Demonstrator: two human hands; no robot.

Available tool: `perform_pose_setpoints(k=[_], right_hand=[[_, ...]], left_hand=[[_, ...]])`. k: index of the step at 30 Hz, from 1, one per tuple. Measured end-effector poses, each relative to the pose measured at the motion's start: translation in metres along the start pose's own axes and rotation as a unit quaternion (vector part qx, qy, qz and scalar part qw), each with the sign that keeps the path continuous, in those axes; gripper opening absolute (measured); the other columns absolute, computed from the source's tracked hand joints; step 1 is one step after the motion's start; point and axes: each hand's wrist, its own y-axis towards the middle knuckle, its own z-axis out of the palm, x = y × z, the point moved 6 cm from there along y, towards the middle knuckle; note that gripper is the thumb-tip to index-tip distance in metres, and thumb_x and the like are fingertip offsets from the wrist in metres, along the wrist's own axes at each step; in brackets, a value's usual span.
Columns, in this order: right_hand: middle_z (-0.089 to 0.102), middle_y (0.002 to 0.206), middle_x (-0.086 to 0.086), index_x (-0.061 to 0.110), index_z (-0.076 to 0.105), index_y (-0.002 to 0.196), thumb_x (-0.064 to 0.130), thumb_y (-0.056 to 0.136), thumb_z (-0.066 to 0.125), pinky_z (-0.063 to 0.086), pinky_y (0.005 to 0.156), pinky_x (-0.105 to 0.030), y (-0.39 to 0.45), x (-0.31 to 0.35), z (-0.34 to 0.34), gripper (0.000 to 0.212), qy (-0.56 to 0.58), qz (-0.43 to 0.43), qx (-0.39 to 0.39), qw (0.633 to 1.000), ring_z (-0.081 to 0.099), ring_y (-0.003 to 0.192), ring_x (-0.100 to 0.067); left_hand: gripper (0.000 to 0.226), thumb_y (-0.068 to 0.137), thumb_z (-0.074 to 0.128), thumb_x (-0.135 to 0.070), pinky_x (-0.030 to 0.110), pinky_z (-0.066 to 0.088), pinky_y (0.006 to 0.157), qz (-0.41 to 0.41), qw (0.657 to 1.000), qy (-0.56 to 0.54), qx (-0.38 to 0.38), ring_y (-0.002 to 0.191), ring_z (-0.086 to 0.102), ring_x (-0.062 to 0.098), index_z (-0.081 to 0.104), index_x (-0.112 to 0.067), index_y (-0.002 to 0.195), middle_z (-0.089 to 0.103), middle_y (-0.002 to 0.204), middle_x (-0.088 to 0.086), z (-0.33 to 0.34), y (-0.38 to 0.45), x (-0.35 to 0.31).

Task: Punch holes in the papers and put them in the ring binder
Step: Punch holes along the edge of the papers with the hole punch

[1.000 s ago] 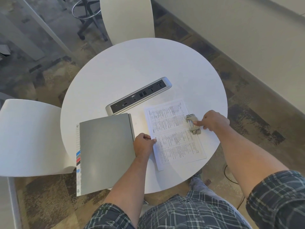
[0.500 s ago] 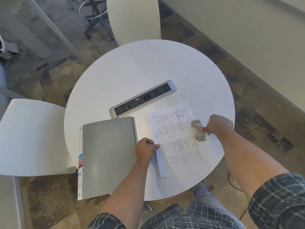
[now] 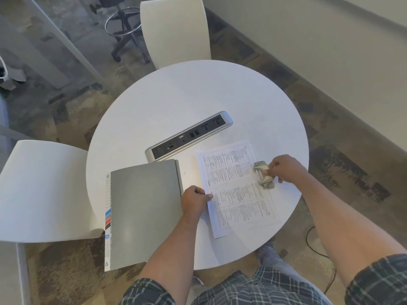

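On the round bench (image 3: 198, 95), the closed grey ring binder (image 3: 143, 212) overhangs the near-left edge. The printed papers (image 3: 237, 190) lie near the right edge, left hand (image 3: 195, 201) fingers pinching their left margin. The right hand (image 3: 284, 168) has shifted from touching to pinching the hole punch (image 3: 263, 175) astride the right margin; punching looks imminent.

The round table (image 3: 198, 102) is showing a smooth, matt white top. The hole punch (image 3: 263, 175) is presenting as brushed metal. The papers (image 3: 237, 188) are looking matt and printed. The ring binder (image 3: 143, 212) is showing a smooth grey cover with faint sheen, seemingly plastic
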Motion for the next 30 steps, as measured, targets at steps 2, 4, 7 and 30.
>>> perform_pose_setpoints(k=[2, 4, 7, 30], right_hand=[[0.073, 0.072, 0.002, 0.015, 0.072, 0.091, 0.031, 0.083, 0.081, 0.045, 0.058, -0.027, 0.001, -0.001, -0.001, 0.021, 0.016, 0.007, 0.002, 1.0, 0.067, 0.056, -0.01], [0.074, 0.077, 0.001, 0.016, 0.072, 0.092, 0.029, 0.084, 0.081, 0.047, 0.06, -0.029, 0.003, -0.001, -0.004, 0.018, 0.016, 0.011, 0.003, 1.0, 0.07, 0.061, -0.012], [0.076, 0.083, -0.004, 0.016, 0.071, 0.092, 0.026, 0.086, 0.079, 0.056, 0.066, -0.035, 0.006, -0.003, -0.01, 0.014, 0.044, 0.019, -0.004, 0.999, 0.075, 0.077, -0.018], [0.064, 0.089, 0.0, 0.014, 0.07, 0.104, 0.022, 0.098, 0.066, 0.048, 0.067, -0.032, 0.012, -0.012, 0.013, 0.011, 0.295, -0.006, -0.097, 0.951, 0.06, 0.081, -0.02]], left_hand=[[0.031, 0.073, 0.091, -0.017, 0.028, 0.051, 0.066, 0.001, 1.0, -0.004, -0.002, 0.072, 0.063, 0.018, 0.061, -0.015, 0.078, 0.073, 0.09, 0.004, 0.0, -0.001, 0.0], [0.03, 0.073, 0.091, -0.017, 0.028, 0.051, 0.067, -0.001, 1.0, -0.004, -0.005, 0.073, 0.063, 0.018, 0.061, -0.015, 0.078, 0.072, 0.088, 0.002, 0.0, -0.001, 0.0], [0.03, 0.073, 0.091, -0.018, 0.027, 0.05, 0.065, -0.002, 1.0, -0.004, -0.001, 0.072, 0.063, 0.018, 0.062, -0.015, 0.077, 0.073, 0.088, 0.003, 0.001, -0.001, 0.0], [0.028, 0.076, 0.089, -0.014, 0.026, 0.05, 0.063, -0.015, 0.999, -0.026, -0.017, 0.077, 0.065, 0.019, 0.061, -0.013, 0.079, 0.07, 0.087, 0.001, 0.001, -0.005, -0.002]])
